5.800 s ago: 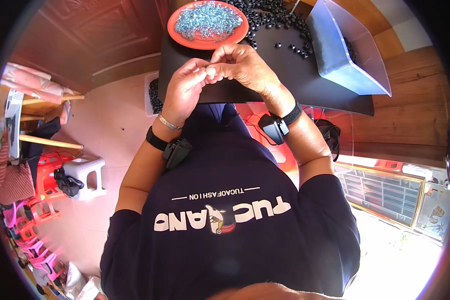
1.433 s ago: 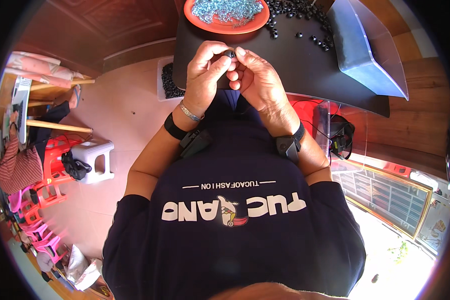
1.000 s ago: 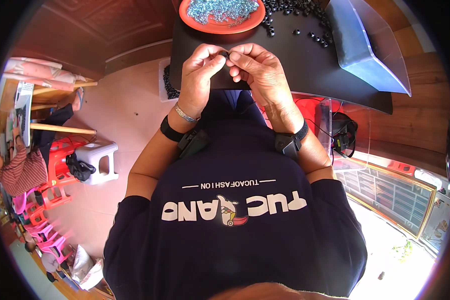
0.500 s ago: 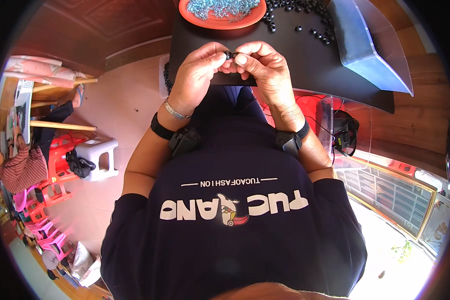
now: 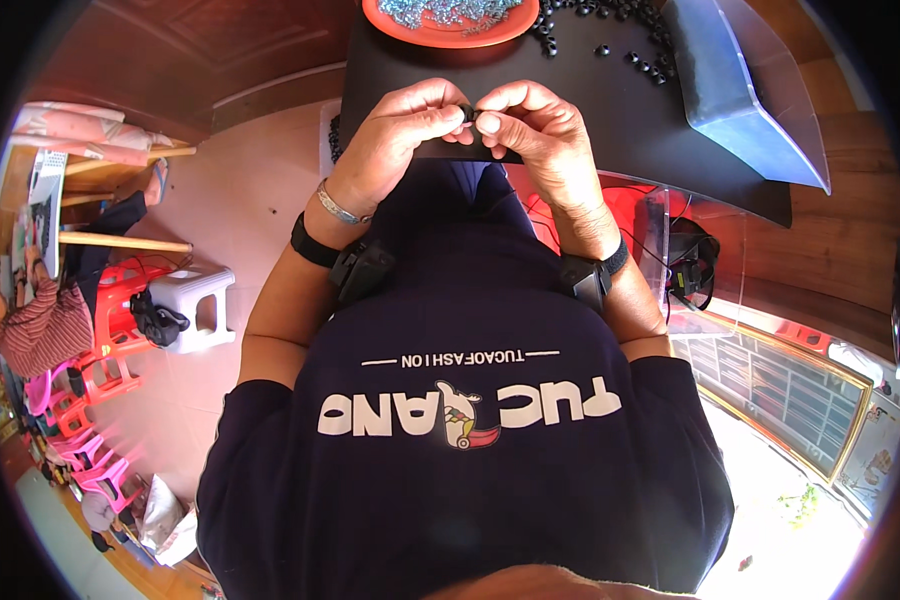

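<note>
My left hand (image 5: 402, 135) and my right hand (image 5: 530, 130) meet fingertip to fingertip at the near edge of a black tabletop (image 5: 610, 130). Between the thumbs and forefingers of both hands sits a small black part (image 5: 467, 113), mostly hidden by the fingers. Each wrist carries a black band with a small device. Behind the hands stands an orange plate (image 5: 450, 35) heaped with small silvery metal pieces. To its right lie several loose small black parts (image 5: 590, 30) on the tabletop.
A blue tray with a clear cover (image 5: 745, 100) stands at the table's right. On the pink floor to the left are a white stool (image 5: 195, 300) with a black object, red and pink plastic chairs (image 5: 80, 400) and a seated person (image 5: 40, 330).
Over the past seconds both hands stayed together at the table edge, working the small black part; they shifted slightly and the view tilted a little. The plate and loose parts stayed put.
</note>
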Demonstrator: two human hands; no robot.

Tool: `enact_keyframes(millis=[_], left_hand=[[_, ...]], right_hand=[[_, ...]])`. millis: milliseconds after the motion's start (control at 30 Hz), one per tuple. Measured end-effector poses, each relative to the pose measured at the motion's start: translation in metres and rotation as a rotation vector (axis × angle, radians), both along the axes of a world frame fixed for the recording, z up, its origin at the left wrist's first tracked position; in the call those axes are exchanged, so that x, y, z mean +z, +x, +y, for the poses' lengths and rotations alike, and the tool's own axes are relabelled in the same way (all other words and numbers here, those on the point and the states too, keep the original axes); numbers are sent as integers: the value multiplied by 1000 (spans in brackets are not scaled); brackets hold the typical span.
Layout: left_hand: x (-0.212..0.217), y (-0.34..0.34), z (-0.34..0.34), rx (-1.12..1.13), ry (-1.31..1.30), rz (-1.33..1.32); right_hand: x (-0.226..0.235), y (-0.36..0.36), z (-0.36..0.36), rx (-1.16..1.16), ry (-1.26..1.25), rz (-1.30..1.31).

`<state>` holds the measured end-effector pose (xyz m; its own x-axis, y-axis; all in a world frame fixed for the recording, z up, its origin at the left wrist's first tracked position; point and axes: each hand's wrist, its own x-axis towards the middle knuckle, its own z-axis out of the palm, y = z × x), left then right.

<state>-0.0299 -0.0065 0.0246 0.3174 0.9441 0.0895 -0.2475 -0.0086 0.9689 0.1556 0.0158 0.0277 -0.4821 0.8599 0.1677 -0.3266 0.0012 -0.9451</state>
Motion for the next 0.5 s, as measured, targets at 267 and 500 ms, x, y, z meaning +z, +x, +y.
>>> enact_keyframes(millis=[267, 500], left_hand=[[7, -4, -2, -108, 28, 61], [7, -9, 1, -245, 8, 127]], right_hand=[[0, 5, 0, 102, 31, 7], [15, 8, -6, 161, 131, -192]])
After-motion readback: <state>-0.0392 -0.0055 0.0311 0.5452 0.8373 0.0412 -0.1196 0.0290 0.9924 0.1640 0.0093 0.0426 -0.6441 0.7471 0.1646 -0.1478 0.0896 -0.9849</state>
